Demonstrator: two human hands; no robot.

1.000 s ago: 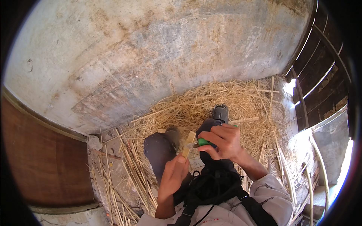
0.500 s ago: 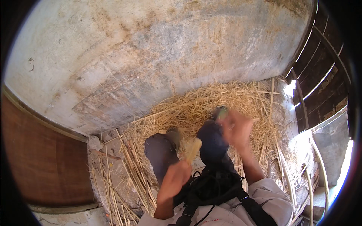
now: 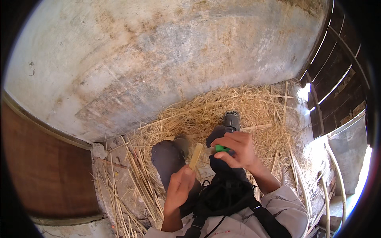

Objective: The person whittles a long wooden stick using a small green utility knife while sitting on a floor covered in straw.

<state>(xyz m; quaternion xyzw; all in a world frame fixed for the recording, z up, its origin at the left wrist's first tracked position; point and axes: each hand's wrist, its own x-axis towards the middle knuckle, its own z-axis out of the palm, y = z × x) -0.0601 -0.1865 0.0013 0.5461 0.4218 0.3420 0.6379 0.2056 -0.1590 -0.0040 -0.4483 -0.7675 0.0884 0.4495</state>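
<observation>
My left hand (image 3: 179,187) is closed around a short, flat, pale yellow strip of bamboo or wood (image 3: 195,157), whose upper end sticks out above my thumb, tilted slightly right. In my right hand (image 3: 241,150) is a green-handled knife (image 3: 222,148), fingers wrapped over the handle. Its short blade points left at the upper part of the strip; whether the two touch I cannot tell. Both hands are held above my knees, in front of the black straps and bag (image 3: 222,202) at my waist.
Loose straw-like shavings (image 3: 214,103) heap around my shoes (image 3: 231,119) against the stained wall (image 3: 178,51). Long thin sticks (image 3: 139,174) lie on the left, beside a brown wooden panel (image 3: 47,162). Curved poles (image 3: 335,170) and a dark slatted barrier (image 3: 337,75) stand right.
My right hand, blurred before near my right shoe, has come down and left with the knife toward the strip. My left hand has shifted slightly left, and the strip stands more upright.
</observation>
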